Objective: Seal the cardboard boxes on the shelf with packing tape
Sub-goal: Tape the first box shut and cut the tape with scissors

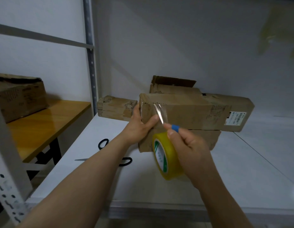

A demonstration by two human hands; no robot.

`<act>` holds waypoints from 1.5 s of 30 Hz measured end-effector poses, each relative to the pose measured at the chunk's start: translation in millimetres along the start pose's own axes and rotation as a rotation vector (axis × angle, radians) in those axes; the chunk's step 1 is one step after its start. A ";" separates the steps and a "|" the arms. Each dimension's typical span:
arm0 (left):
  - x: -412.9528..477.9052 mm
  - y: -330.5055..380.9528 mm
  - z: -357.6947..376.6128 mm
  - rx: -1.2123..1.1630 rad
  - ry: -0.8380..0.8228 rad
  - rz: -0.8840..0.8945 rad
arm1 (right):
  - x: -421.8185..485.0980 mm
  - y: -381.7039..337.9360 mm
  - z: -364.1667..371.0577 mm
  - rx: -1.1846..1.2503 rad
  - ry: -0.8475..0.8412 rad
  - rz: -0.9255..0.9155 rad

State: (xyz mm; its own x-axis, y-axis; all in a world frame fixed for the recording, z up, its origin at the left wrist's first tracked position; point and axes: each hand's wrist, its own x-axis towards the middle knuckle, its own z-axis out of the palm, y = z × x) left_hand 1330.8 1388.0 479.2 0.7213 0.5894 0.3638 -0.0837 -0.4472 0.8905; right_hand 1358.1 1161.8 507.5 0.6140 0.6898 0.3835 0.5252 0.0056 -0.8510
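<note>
Left hand [139, 124] gripping the end of the long box [184, 111] stacked on the shelf [241, 162], right hand [190, 152] holding tape roll [167, 162]; advised: keep strip [161, 112] taut, press flat.

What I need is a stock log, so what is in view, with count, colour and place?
long box: one, brown, atop another on the shelf.
other boxes: four, brown; three on shelf, one on table.
tape roll: one, yellow, in right hand.
tape strip: one, clear, long box's end to right fingers.
scissors: one, black-handled, on shelf under left forearm.
shelf: one, white, ahead.
table: one, yellow wood, left.
left hand: grips long box's end.
right hand: holds roll, pinches strip.
</note>
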 end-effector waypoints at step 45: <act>-8.8 22.0 9.5 -0.152 0.129 -0.216 | 18.5 8.8 13.8 0.364 -0.063 -0.108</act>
State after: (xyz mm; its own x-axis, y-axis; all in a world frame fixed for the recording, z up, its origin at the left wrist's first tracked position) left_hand 1329.0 1366.5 493.0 0.6410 0.7452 0.1840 -0.0462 -0.2019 0.9783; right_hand 1365.9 1184.6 502.1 0.5238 0.7141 0.4645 0.3344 0.3291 -0.8831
